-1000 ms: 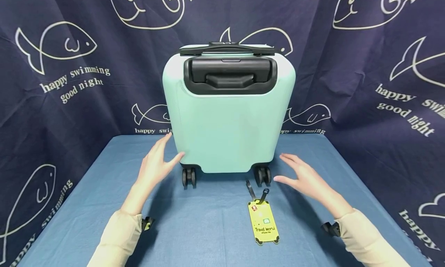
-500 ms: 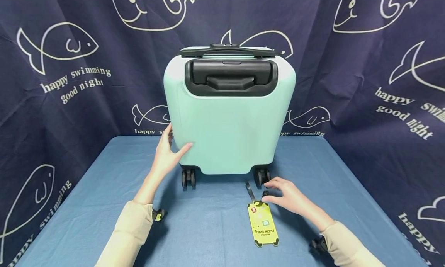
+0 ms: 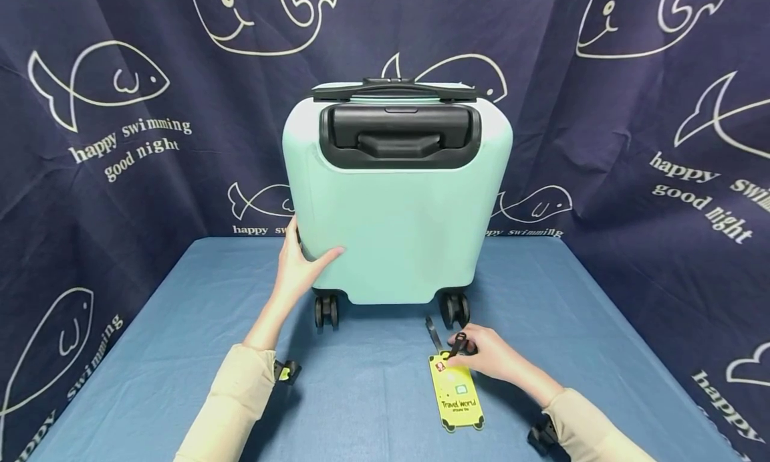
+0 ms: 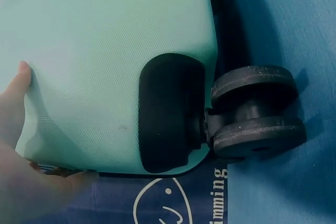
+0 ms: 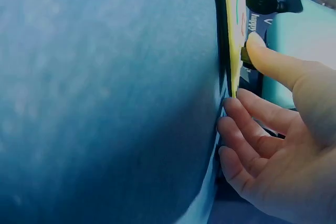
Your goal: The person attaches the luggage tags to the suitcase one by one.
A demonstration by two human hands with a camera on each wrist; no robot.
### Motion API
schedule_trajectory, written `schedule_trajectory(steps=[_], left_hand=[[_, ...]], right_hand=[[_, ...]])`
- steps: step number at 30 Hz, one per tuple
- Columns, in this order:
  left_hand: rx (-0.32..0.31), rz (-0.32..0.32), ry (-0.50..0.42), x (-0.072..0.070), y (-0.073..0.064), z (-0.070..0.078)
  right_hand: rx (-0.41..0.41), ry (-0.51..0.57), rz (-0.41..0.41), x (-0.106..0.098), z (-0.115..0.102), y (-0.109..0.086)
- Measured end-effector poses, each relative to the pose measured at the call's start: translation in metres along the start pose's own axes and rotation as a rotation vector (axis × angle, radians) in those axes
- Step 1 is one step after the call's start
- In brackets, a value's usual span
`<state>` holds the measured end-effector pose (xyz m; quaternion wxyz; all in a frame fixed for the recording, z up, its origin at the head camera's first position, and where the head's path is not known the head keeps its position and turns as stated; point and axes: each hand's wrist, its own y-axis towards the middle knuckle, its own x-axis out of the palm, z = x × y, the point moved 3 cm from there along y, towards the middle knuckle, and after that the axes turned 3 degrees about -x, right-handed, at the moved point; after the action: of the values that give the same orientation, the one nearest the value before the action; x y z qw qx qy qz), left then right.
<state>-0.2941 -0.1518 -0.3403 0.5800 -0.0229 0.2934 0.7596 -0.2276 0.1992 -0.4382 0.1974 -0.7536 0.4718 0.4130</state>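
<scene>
A mint-green suitcase (image 3: 391,228) stands upright on its black wheels (image 3: 454,309). My left hand (image 3: 296,268) grips its lower left side, thumb on the broad face and fingers round the edge. The left wrist view shows the same hold beside a wheel (image 4: 257,111). A yellow luggage tag (image 3: 458,398) with a black strap (image 3: 433,333) lies flat in front of the right wheel. My right hand (image 3: 496,356) holds the tag's top end, thumb on its face near the strap, fingertips at its edge in the right wrist view.
A blue cloth (image 3: 361,408) covers the table. Dark blue curtains (image 3: 90,201) with fish drawings and lettering hang behind and on both sides. The suitcase has a black carry handle (image 3: 394,90) on top and a recessed pull handle (image 3: 400,138).
My left hand has moved right from beside the suitcase and taken hold of its side. My right hand has come left and down onto the luggage tag. Suitcase and tag stay in place.
</scene>
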Motion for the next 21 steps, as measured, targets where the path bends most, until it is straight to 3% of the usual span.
schedule_trajectory(steps=[21], left_hand=[[0.02, -0.029, -0.019, -0.007, -0.016, 0.011]], right_hand=[[-0.013, 0.065, -0.053, 0.003, -0.007, -0.001]])
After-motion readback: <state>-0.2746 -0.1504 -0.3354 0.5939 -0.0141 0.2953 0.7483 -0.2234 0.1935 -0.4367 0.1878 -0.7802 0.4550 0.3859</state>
